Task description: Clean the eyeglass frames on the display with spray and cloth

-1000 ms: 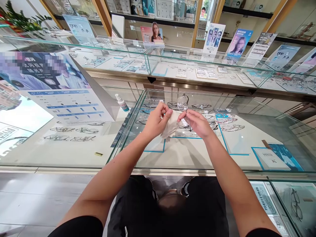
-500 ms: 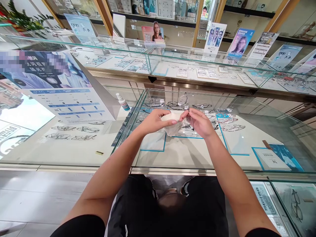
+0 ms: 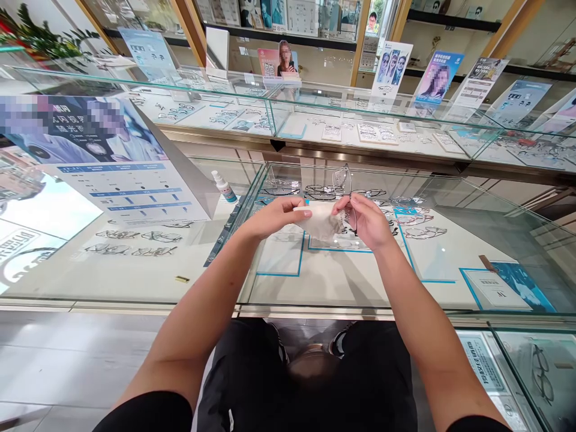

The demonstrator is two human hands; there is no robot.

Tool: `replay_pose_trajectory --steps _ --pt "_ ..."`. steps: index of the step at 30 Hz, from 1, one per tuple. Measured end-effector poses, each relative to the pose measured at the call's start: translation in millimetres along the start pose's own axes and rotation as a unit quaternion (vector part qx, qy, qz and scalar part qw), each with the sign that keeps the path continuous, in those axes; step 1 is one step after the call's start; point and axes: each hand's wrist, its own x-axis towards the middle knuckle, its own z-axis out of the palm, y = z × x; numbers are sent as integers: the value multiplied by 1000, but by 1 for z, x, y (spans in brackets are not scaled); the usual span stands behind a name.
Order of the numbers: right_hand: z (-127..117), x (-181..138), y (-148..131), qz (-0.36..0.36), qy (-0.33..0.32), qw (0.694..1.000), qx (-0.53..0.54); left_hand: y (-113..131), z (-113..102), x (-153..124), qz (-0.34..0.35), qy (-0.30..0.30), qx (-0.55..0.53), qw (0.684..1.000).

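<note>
My left hand [image 3: 276, 217] pinches a corner of a thin white cloth or tissue [image 3: 320, 222] between thumb and fingers. The cloth stretches across to my right hand [image 3: 369, 222], which is closed on a pair of eyeglasses [image 3: 342, 179]. One part of the glasses stands up above the fingers, and a dark thin part hangs below them. The rest of the glasses is hidden by the fingers and cloth. Both hands are above the glass display case [image 3: 315, 294], where several eyeglass frames lie in rows.
A spray bottle [image 3: 224, 186] stands left of the hands, beside a large folded sign [image 3: 135, 180]. Several glasses [image 3: 153, 252] lie under the left counter glass. A small gold-coloured piece [image 3: 182, 279] is near its front. A second display case [image 3: 333, 129] with upright cards stands behind.
My left hand has drawn left and the cloth is now spread wider between the hands. My right hand has shifted slightly right, with the glasses in it.
</note>
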Motion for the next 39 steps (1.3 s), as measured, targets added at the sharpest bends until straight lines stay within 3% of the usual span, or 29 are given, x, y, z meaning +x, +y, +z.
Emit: replay_pose_trajectory --steps 7,11,14,17,23,28,39 --pt "1 0 -4 -11 24 1000 2 -9 5 5 -115 -4 -232 966" --pt "0 0 -5 -30 46 998 4 -19 6 9 -205 -33 -300 931" --pt "-2 1 -5 -42 56 998 -1 -25 6 11 -231 -51 -329 914" --pt "-4 2 -5 -54 56 997 2 -29 7 13 -208 -55 -339 916" --pt "-2 2 -3 -41 54 998 -4 -26 8 16 -58 26 -308 949" --pt "-3 2 -2 -51 49 998 3 -20 11 10 -68 -11 -290 954" --pt "-4 2 0 -40 41 998 -24 -15 12 12 -36 71 -362 929"
